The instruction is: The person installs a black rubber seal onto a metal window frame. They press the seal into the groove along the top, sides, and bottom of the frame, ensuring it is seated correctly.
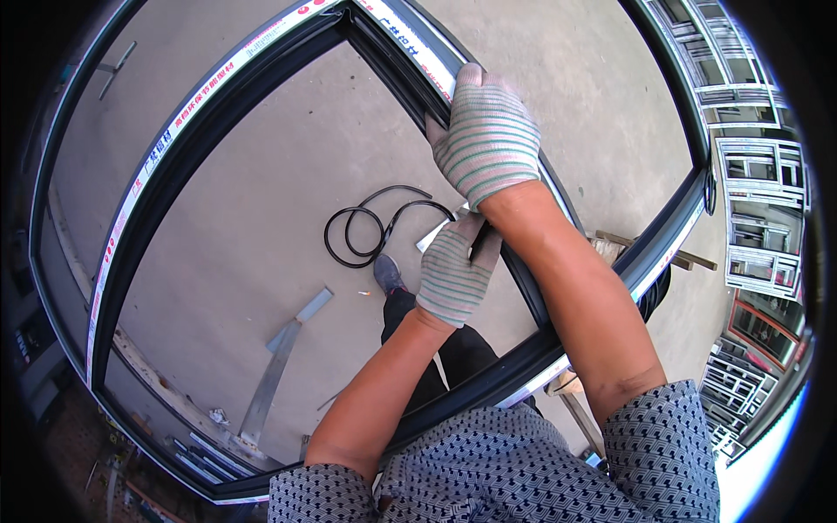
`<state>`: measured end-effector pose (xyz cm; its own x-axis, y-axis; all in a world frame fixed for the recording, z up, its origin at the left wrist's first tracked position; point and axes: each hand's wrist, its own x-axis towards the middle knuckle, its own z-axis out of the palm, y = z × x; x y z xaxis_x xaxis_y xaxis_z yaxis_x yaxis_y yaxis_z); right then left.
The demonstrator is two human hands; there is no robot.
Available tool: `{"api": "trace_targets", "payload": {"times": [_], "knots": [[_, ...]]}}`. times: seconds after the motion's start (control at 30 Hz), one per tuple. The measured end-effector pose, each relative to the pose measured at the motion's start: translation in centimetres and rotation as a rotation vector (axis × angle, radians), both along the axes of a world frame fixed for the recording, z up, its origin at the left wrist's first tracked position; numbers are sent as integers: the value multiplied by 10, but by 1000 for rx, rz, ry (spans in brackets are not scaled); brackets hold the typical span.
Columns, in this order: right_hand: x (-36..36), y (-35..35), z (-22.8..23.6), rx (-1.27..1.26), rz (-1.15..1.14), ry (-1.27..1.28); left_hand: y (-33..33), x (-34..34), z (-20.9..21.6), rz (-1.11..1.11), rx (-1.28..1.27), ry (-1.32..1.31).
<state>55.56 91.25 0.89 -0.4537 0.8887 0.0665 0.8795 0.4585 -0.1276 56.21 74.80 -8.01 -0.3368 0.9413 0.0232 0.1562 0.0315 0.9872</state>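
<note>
Both my hands wear pale knit gloves with green stripes. A large window frame (199, 103), with a black inner edge and white printed film, lies tilted before me. My right hand (490, 139) is wrapped over its right-hand bar, thumb on the inner side. Just below and nearer me, my left hand (455, 275) is closed at the same bar, with dark material between thumb and fingers. A thin black rubber strip (356, 261) loops below the frame and runs up to the left fingertips, where the glove hides its course.
Around the frame stretches another dark frame edge (697, 161). Metal supports (277, 366) stand on the concrete floor (235, 227). At the right lean several stacked window frames (763, 170). Wooden bars (693, 260) jut out near my right arm; my shoe (390, 274) is beside the strip.
</note>
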Motion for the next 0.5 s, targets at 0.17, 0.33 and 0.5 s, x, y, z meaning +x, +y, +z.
{"api": "trace_targets", "payload": {"times": [0.17,0.33,0.5], "knots": [[-11,3,1,32,-27,-30,1,-3,11,-33,-132,-17],[-8,11,7,-75,-19,11,6,-3,18,-35,-268,-117],[29,2,13,-177,4,108,8,3,7,-2,-191,-275]]}}
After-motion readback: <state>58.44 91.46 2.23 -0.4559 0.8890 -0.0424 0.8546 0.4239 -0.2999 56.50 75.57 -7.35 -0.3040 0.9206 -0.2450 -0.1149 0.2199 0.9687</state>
